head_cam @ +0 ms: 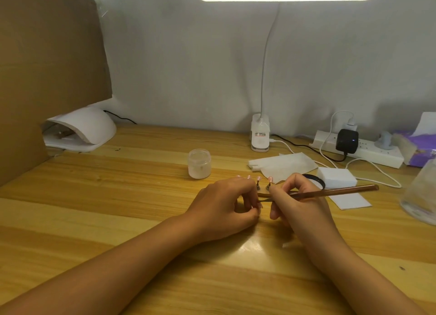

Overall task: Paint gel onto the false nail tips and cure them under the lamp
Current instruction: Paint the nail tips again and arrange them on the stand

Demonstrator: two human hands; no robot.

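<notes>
The tips (258, 179) are seen just above the centre of the frame, a short row of pink ones perched on small stands, right behind the knuckles. Something small is pinched low between the thumb and curled fingers of the left hand (226, 204). Whether it is another tip on its stand cannot be told, since it is hidden by the fingers. The brush (330, 191) is gripped pen-fashion in the right hand (299, 204), with the handle run out to the right and the bristle end brought in to the left hand's fingertips. Painting is judged to be the step in hand, with curing not yet reached.

For a clean coat, the held piece is best kept steady with both wrists rested on the desk (118, 196). Gel should be laid thin, drawn from base to free edge in few strokes, and kept off the stand and off skin. The row just behind must not be knocked by the knuckles as the brush is worked.

Further out, the jar (199, 163) is found up and left of the hands, near enough for the brush to be reloaded. Wipes (283, 166) are spread above the right hand, handy for any smear. The curing lamp (80, 128) is set at the far left of the frame, well apart from the work, so a careful carry across will be called for.
</notes>
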